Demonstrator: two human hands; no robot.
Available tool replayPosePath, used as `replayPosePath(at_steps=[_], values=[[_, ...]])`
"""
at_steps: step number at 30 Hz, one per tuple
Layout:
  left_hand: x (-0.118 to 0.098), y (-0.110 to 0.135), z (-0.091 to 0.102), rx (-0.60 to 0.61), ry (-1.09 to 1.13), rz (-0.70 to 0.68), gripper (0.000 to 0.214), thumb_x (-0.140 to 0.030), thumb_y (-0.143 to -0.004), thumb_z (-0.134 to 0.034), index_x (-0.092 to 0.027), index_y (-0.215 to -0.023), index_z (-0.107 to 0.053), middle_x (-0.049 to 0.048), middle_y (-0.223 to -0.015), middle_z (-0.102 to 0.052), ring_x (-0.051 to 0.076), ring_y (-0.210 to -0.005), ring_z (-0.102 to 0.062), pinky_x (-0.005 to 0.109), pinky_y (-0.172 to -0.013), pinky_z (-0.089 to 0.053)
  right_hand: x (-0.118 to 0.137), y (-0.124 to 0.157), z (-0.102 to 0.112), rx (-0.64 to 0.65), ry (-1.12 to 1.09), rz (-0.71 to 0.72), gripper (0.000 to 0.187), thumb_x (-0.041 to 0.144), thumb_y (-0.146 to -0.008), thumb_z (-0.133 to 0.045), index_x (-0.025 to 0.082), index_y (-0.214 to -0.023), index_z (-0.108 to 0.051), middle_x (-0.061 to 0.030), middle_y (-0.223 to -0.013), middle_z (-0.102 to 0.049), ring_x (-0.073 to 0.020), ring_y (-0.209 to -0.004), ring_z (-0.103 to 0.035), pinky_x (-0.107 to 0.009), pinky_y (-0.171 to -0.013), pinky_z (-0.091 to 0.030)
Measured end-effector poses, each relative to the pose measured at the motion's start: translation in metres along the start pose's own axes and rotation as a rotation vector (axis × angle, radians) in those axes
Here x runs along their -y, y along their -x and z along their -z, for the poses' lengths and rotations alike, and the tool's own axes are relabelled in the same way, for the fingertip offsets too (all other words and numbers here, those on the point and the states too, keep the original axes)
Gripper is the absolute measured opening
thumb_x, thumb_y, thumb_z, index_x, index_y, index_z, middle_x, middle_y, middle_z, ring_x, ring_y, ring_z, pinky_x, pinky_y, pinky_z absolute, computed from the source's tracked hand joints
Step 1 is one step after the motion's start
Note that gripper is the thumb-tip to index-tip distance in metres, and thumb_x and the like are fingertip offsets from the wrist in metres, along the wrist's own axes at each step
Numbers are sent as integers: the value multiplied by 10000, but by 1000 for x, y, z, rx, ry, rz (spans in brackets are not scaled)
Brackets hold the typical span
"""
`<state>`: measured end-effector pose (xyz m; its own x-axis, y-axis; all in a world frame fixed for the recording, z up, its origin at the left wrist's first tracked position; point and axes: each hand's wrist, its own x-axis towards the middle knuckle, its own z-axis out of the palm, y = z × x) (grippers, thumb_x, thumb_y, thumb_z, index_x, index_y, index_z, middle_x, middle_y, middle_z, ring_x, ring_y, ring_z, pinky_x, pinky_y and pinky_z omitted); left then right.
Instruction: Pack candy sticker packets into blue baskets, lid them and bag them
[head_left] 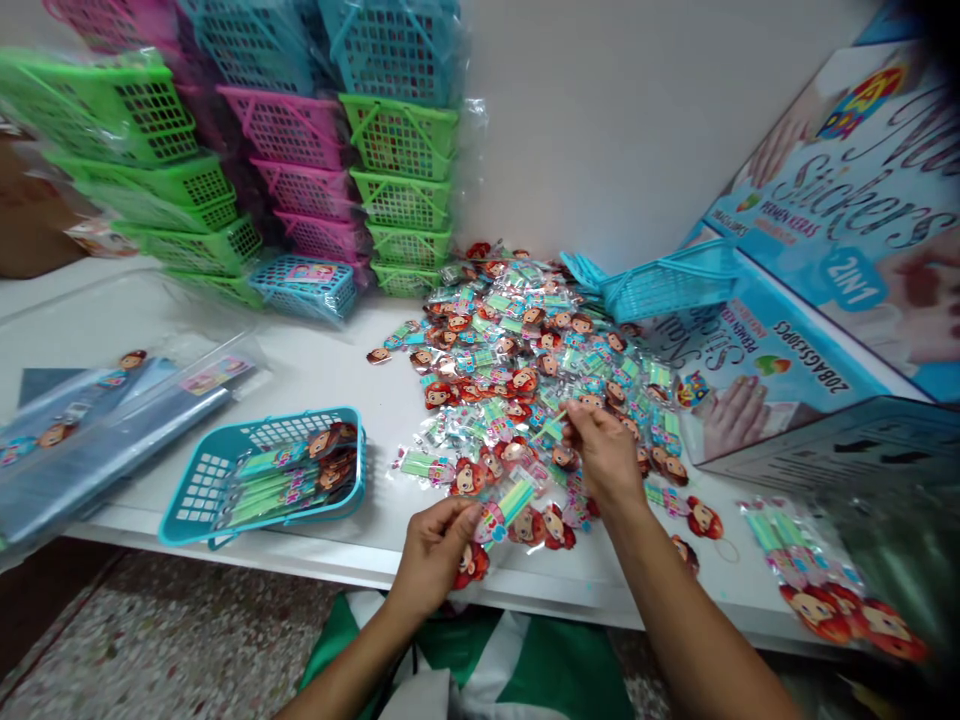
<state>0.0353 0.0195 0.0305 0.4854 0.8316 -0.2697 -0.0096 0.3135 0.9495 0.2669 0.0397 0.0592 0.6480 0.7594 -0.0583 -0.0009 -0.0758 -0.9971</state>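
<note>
Presently, a clear packet (513, 504) is pinched by the left hand (436, 548) over the table (300, 360), a green piece (552, 428) by the right hand (606, 455). "Stickers", "PERMEN KERAS" and "2IN1" are legible on blue packaging (840, 232).

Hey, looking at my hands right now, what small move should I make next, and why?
I'd probably bring the packet in your left hand over to the open blue basket on the left. That basket already holds similar packets, with bare mesh showing at its left end, so there seems to be room.
</note>
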Motion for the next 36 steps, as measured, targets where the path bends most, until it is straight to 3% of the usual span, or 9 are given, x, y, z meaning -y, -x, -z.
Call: replayPosePath(at_steps=[4,9,14,18,21,26,32,34,36], values=[[4,-6,3,-102,38,-29,290,-442,-819,-555,-154,-801,-594,-55,-406,-544,55,-323,-401,158,-362,-281,3,4,0,86,111,8,588,558,-725,-628,175,-1169,-581,-103,-1074,-640,-195,-841,-605,-264,-603,-478],[8,-12,-1,-111,-3,-85,285,-426,-844,-521,-162,-865,-628,-47,-460,-569,83,-371,-455,190,-406,-355,-2,57,-8,395,12,-36,312,463,-819,-573,174,-871,-678,-15,-693,-628,-128,-628,-551,-240,-576,-437],[4,-18,0,-53,-294,-372,277,-337,-810,-594,-203,-1042,-662,67,-1038,-658,208,-1011,-583,323,-911,-427,5,70,-5,344,87,142,161,340,-825,-597,198,-817,-672,3,-736,-625,-131,-702,-558,-250,-670,-435],[-19,-21,-3,-30,-271,-388,553,-311,-744,-677,-239,-1263,-501,89,-1265,-548,234,-1182,-489,366,-1005,-359,14,75,4,427,199,250,130,291,-838,-578,194,-840,-665,-10,-805,-636,-147,-776,-572,-264,-731,-434],[-37,-23,-11,46,-192,-344,677,-289,-702,-721,-240,-1311,-429,68,-1185,-597,208,-1097,-541,333,-958,-392,20,82,8,465,248,275,140,289,-848,-562,191,-829,-661,-16,-803,-646,-150,-772,-581,-263,-721,-435],[-51,-20,-19,244,-174,-226,200,-345,-772,-628,-146,-795,-644,8,-706,-611,131,-674,-551,240,-647,-430,35,87,17,503,335,325,152,280,-847,-542,196,-801,-659,-12,-775,-653,-145,-722,-584,-253,-673,-432],[-60,-7,-23,260,-424,-247,198,-315,-767,-597,-180,-622,-605,-6,-615,-526,119,-573,-471,213,-518,-356,44,83,27,655,814,573,208,214,-802,-526,201,-628,-639,14,-583,-598,-110,-539,-502,-228,-543,-318],[-62,-5,-23,262,-470,-255,205,-313,-772,-585,-183,-614,-596,-6,-601,-515,121,-564,-463,212,-504,-343,45,76,34,609,952,677,211,221,-789,-529,200,-607,-632,3,-564,-594,-116,-532,-488,-238,-549,-296],[-62,-5,-22,255,-494,-258,216,-307,-773,-584,-176,-601,-586,-12,-585,-500,117,-573,-453,211,-521,-339,46,65,48,408,985,686,207,239,-781,-534,197,-603,-632,-6,-576,-603,-126,-541,-498,-245,-559,-296]])
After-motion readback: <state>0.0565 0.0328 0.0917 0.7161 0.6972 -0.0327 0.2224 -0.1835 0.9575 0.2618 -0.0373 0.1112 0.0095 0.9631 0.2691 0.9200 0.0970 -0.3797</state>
